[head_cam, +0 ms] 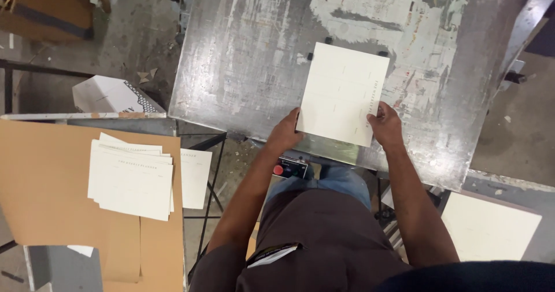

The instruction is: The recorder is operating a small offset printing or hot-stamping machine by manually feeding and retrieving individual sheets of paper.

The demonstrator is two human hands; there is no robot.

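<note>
A cream printed card sheet (pixel 344 92) lies on the worn grey metal plate (pixel 248 55) in front of me, its far edge against small black stops. My left hand (pixel 284 132) grips the sheet's near left corner. My right hand (pixel 385 125) pinches its near right corner, thumb on top. Both hands rest at the plate's near edge.
A stack of similar printed sheets (pixel 132 176) lies on brown cardboard (pixel 46 188) at my left. A blank cream stack (pixel 489 225) sits at the lower right. A control box with a red button (pixel 291 167) hangs under the plate. A white box (pixel 110 95) lies on the floor.
</note>
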